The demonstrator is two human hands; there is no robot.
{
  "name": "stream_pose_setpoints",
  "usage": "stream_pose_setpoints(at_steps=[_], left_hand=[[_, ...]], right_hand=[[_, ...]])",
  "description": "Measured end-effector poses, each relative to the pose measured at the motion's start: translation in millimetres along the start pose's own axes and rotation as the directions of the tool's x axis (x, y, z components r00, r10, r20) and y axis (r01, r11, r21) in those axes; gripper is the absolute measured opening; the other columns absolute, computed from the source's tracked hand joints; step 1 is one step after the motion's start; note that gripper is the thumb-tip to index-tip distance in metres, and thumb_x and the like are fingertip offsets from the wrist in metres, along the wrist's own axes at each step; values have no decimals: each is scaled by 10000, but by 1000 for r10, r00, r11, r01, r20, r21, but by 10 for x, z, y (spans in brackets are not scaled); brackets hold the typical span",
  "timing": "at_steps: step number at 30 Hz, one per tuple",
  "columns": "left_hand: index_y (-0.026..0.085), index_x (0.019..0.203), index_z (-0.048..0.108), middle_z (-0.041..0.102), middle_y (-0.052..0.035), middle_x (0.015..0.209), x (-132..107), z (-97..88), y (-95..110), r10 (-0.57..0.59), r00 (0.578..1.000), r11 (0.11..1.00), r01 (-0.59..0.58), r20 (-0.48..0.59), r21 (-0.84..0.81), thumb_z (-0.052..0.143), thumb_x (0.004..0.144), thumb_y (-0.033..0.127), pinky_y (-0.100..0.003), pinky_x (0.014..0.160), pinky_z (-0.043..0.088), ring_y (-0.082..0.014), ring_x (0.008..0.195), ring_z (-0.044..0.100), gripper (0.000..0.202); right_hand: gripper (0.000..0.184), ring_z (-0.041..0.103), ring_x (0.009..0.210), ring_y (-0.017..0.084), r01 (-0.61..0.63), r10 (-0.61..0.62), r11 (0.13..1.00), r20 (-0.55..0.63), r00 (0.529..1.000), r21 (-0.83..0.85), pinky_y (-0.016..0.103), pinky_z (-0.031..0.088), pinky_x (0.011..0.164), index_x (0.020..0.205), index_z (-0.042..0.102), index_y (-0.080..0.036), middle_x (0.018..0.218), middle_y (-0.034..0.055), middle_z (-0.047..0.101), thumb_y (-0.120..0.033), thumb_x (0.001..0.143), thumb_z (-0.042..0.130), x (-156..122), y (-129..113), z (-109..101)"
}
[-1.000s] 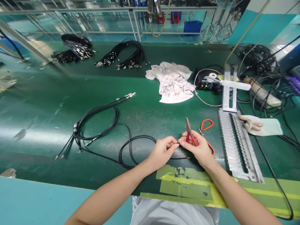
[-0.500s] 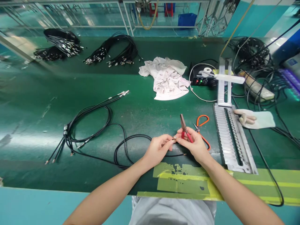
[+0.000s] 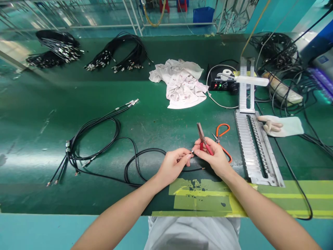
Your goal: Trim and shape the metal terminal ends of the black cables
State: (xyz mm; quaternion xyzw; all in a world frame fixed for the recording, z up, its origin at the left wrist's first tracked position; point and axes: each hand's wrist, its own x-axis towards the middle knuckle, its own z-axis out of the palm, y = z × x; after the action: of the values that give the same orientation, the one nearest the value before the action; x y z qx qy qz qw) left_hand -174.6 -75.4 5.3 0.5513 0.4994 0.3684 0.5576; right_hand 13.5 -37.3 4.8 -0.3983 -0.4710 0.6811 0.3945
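Person's own body: pale grey garment at the near edge of the scene, centre; fabric looks matte, with soft loose folds. Darker grey patch low in its middle; shadow or second layer, cannot tell. Left forearm and right forearm bare, smooth in outline, tapering toward slim wrists. Left hand and right hand likewise bare; fingers slender, uncovered. Nails too small to judge.
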Motion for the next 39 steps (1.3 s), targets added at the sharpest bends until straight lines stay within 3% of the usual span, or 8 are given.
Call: stream_pose_setpoints(at_steps=[13, 24, 31, 36, 39], left_hand=[[143, 895, 652, 644, -5, 715, -4, 17, -31, 18, 999, 998, -15, -50, 54, 626, 944, 353, -209, 644, 458, -108, 660, 588, 217], [148, 873, 645, 658, -7, 725, -3, 15, -41, 26, 996, 997, -20, -91, 75, 649, 929, 344, -208, 652, 476, -109, 661, 605, 203], [152, 856, 644, 656, -5, 709, 2, 24, -58, 16, 995, 998, -10, -97, 66, 654, 921, 366, -206, 633, 474, -108, 644, 596, 224], [149, 893, 658, 654, -6, 707, -10, 41, -71, -10, 997, 1000, 12, -72, 27, 640, 932, 384, -206, 643, 476, -107, 652, 596, 239], [140, 980, 684, 649, -6, 698, 5, 7, -27, -37, 998, 999, 36, -59, -21, 585, 969, 396, -189, 555, 416, -75, 560, 519, 275]], right_hand=[[316, 635, 811, 128, -1, 1, 1000, 8, 1000, -11, 265, 518, 781, 1029, 624, -218, 887, -5, 663, -317, 793, 810, -14, -50, 38], [290, 638, 828, 138, 11, -12, 999, -15, 1000, -42, 280, 533, 796, 1026, 633, -227, 894, -1, 661, -324, 805, 794, -11, -5, 38], [248, 638, 818, 149, 65, -75, 985, -58, 996, -158, 292, 536, 771, 990, 635, -229, 882, 9, 669, -340, 819, 775, -27, -15, 58], [222, 619, 787, 142, 99, -111, 977, -57, 992, -191, 289, 534, 755, 986, 620, -230, 876, 5, 653, -329, 835, 750, -33, -23, 72], [201, 636, 820, 156, 120, -137, 964, -58, 989, -237, 306, 538, 799, 1019, 613, -235, 897, 10, 661, -323, 866, 711, -24, -12, 43]])
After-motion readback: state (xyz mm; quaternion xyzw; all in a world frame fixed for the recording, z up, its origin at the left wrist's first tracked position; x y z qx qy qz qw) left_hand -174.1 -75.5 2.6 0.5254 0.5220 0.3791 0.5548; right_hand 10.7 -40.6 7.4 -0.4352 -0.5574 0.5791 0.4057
